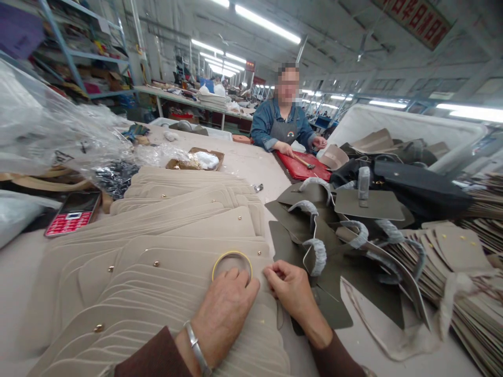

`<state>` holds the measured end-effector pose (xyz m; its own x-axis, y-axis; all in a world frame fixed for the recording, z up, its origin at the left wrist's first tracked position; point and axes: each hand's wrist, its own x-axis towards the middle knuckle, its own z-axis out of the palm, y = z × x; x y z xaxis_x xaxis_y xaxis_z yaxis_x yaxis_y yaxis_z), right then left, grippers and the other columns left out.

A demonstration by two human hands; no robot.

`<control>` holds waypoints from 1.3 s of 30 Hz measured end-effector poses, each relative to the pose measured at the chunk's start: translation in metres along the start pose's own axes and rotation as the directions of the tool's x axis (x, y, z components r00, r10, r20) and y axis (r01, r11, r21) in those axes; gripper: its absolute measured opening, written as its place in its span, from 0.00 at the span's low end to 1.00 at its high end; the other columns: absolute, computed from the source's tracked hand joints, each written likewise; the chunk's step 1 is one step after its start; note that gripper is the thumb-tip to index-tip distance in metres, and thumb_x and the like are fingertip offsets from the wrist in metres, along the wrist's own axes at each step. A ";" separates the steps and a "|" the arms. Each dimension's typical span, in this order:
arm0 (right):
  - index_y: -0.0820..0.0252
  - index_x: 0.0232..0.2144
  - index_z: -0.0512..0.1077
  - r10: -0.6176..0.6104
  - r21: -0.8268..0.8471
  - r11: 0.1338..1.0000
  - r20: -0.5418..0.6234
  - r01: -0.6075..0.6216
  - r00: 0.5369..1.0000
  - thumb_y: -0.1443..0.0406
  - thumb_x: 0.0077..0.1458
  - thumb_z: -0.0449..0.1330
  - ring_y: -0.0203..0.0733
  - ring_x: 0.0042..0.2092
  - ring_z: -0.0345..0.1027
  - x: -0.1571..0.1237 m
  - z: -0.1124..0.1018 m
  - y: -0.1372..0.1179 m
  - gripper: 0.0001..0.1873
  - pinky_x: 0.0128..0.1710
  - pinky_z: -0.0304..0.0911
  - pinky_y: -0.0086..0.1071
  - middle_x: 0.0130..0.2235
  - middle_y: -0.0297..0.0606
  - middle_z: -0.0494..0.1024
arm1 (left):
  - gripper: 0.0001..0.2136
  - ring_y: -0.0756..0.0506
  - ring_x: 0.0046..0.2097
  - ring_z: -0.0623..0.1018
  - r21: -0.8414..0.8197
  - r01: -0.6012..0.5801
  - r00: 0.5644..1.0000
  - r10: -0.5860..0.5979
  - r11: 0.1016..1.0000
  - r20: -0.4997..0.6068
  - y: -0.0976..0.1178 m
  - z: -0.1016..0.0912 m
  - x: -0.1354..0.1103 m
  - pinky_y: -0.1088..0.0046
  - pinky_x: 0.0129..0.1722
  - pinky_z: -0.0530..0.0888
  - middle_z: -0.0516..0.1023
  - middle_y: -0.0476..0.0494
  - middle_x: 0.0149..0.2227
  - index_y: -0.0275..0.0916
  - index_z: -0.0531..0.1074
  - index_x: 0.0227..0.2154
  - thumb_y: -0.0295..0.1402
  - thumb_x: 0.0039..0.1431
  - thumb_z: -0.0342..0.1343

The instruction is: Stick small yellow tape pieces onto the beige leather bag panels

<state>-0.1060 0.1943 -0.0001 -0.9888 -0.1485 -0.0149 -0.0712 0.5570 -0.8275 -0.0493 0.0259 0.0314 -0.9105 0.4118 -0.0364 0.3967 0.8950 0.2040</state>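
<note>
My left hand (226,309) is over a fanned stack of beige leather-like panels (165,293), its fingers curled at the near rim of a yellow-edged roll of tape (213,268). That roll looks nearly clear inside its ring, and part of it is hidden behind my fingers. Just beyond the right edge of the stack, my right hand (293,290) is closed, thumb and fingertips pinched together. Whatever may be between those fingertips is too small to see. Small gold-coloured studs (156,264) dot several of the panels.
Dark olive panels with wrapped handles (316,256) lie close on the right, with more beige stacks (451,251) beyond. A red-keyed phone (73,214) and plastic bags (70,120) are at left. Across the table a co-worker (281,120) holds a hammer (304,161) over a red pad (291,166).
</note>
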 end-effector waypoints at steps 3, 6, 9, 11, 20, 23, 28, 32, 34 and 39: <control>0.61 0.20 0.73 -0.093 -0.131 0.987 -0.040 0.087 0.995 0.62 0.52 0.57 0.36 0.25 0.67 0.001 0.002 -0.003 0.13 0.27 0.60 0.26 0.21 0.34 0.74 | 0.09 0.40 0.40 0.71 -0.001 0.012 1.000 -0.012 1.000 0.005 0.001 -0.003 0.000 0.58 0.41 0.73 0.73 0.42 0.39 0.38 0.69 0.38 0.20 0.62 0.46; 0.61 0.20 0.72 -0.063 -0.137 0.989 -0.032 0.058 0.997 0.63 0.52 0.57 0.36 0.24 0.68 0.004 0.003 -0.002 0.13 0.25 0.60 0.26 0.20 0.34 0.74 | 0.10 0.40 0.40 0.71 -0.005 0.007 1.000 -0.007 1.000 -0.008 0.002 -0.005 -0.001 0.57 0.41 0.72 0.72 0.42 0.39 0.38 0.69 0.38 0.20 0.62 0.46; 0.62 0.31 0.74 0.002 -0.115 0.993 -0.024 -0.005 1.000 0.61 0.52 0.58 0.35 0.19 0.65 0.007 0.001 0.002 0.09 0.19 0.59 0.25 0.18 0.30 0.71 | 0.10 0.40 0.40 0.70 -0.021 -0.007 1.000 0.007 1.000 -0.003 0.003 -0.007 -0.002 0.58 0.40 0.72 0.72 0.42 0.39 0.38 0.69 0.38 0.19 0.61 0.45; 0.62 0.41 0.71 0.100 -0.013 0.995 -0.021 -0.101 0.995 0.59 0.51 0.60 0.35 0.17 0.63 0.007 -0.002 0.007 0.16 0.15 0.58 0.25 0.19 0.28 0.70 | 0.11 0.41 0.40 0.70 -0.048 -0.027 1.000 0.028 0.998 0.005 0.003 -0.007 -0.003 0.60 0.40 0.72 0.72 0.42 0.38 0.38 0.68 0.37 0.18 0.59 0.45; 0.62 0.29 0.75 0.009 0.066 0.998 0.017 -0.010 1.000 0.58 0.56 0.57 0.34 0.21 0.64 -0.003 -0.003 0.012 0.13 0.21 0.60 0.24 0.19 0.31 0.70 | 0.09 0.42 0.38 0.72 -0.108 -0.109 0.994 0.110 0.988 -0.006 -0.004 0.001 -0.003 0.64 0.36 0.73 0.73 0.44 0.36 0.39 0.68 0.35 0.21 0.61 0.46; 0.62 0.24 0.76 -0.087 -0.114 0.990 -0.018 0.085 0.996 0.64 0.55 0.57 0.33 0.22 0.61 0.002 0.000 0.006 0.12 0.23 0.56 0.25 0.19 0.31 0.69 | 0.08 0.42 0.37 0.73 -0.138 -0.110 0.993 0.105 0.984 -0.049 -0.006 0.001 -0.004 0.64 0.35 0.73 0.74 0.44 0.35 0.39 0.68 0.34 0.23 0.63 0.46; 0.61 0.27 0.77 -0.140 -0.143 0.980 0.000 0.138 0.990 0.67 0.53 0.58 0.33 0.23 0.61 0.005 -0.003 -0.001 0.08 0.26 0.54 0.27 0.20 0.29 0.69 | 0.09 0.46 0.37 0.76 -0.291 -0.233 0.937 0.133 0.928 -0.324 -0.012 0.002 -0.005 0.70 0.37 0.74 0.76 0.46 0.35 0.40 0.67 0.39 0.25 0.67 0.42; 0.62 0.40 0.77 -0.108 0.098 0.989 -0.018 0.109 0.994 0.60 0.58 0.57 0.33 0.21 0.60 -0.006 -0.014 -0.006 0.14 0.22 0.56 0.26 0.21 0.29 0.69 | 0.13 0.48 0.40 0.80 -0.265 -0.345 0.832 0.164 0.900 -0.530 -0.017 0.003 -0.004 0.74 0.39 0.76 0.80 0.44 0.42 0.39 0.62 0.53 0.28 0.69 0.42; 0.63 0.38 0.77 -0.178 0.201 0.964 0.000 0.174 0.984 0.60 0.58 0.58 0.34 0.25 0.65 -0.014 -0.019 -0.011 0.12 0.24 0.60 0.26 0.26 0.34 0.74 | 0.17 0.47 0.40 0.81 -0.238 -0.326 0.828 0.155 0.915 -0.539 -0.017 0.004 -0.005 0.74 0.38 0.77 0.80 0.42 0.43 0.38 0.56 0.59 0.29 0.69 0.41; 0.61 0.39 0.76 -0.518 0.124 0.850 0.018 0.513 0.855 0.70 0.57 0.59 0.37 0.34 0.70 -0.026 -0.022 -0.025 0.08 0.36 0.65 0.28 0.34 0.39 0.78 | 0.17 0.45 0.37 0.82 -0.212 -0.267 0.859 0.132 0.940 -0.494 -0.016 0.007 -0.008 0.72 0.33 0.78 0.81 0.41 0.40 0.36 0.54 0.59 0.31 0.70 0.40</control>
<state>-0.0811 0.2026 0.0329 -0.8062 -0.4301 0.4063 -0.5511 0.2959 -0.7802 -0.0476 0.0093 0.0219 -0.7876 0.3873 0.4792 0.5909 0.6952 0.4093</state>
